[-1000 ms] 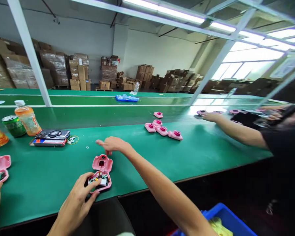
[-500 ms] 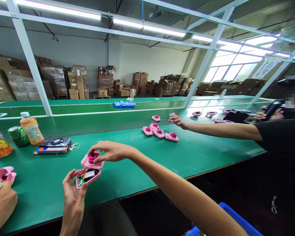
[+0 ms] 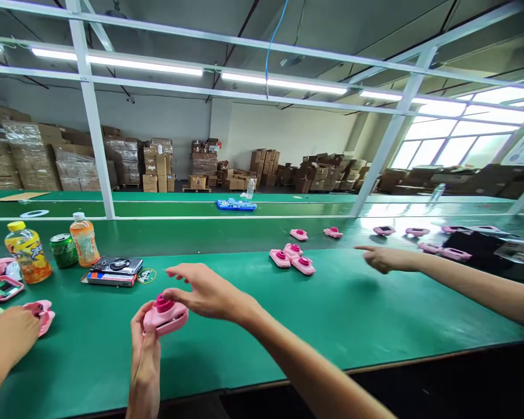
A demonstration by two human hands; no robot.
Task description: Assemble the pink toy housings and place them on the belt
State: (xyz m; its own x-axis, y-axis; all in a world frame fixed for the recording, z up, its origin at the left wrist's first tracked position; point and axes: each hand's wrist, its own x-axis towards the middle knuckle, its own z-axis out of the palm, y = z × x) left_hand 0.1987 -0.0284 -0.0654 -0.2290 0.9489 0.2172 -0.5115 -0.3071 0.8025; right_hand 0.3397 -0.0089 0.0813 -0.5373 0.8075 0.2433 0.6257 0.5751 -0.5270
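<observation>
My left hand [image 3: 144,352] grips a pink toy camera [image 3: 166,320] from below and the side, above the green table. The camera's front shell, with its magenta lens [image 3: 163,302], lies over the back half. A dark gap runs along the seam on the right, so the halves are not fully together. Over the camera is my right hand [image 3: 205,291], fingers stretched out and apart, its thumb at the lens. What was inside the camera is now covered.
At left, another person's hand [image 3: 15,331] holds a pink shell [image 3: 43,314]. Bottles, a green can [image 3: 63,250] and a flat box [image 3: 113,270] stand behind. Several pink cameras [image 3: 303,265] lie mid-table. Another hand [image 3: 382,259] reaches in from the right.
The front shell has come down over the back half, hiding the battery and circuit board. My right fingers have spread. The right-hand co-worker's hand has lowered; the front camera group has one fewer.
</observation>
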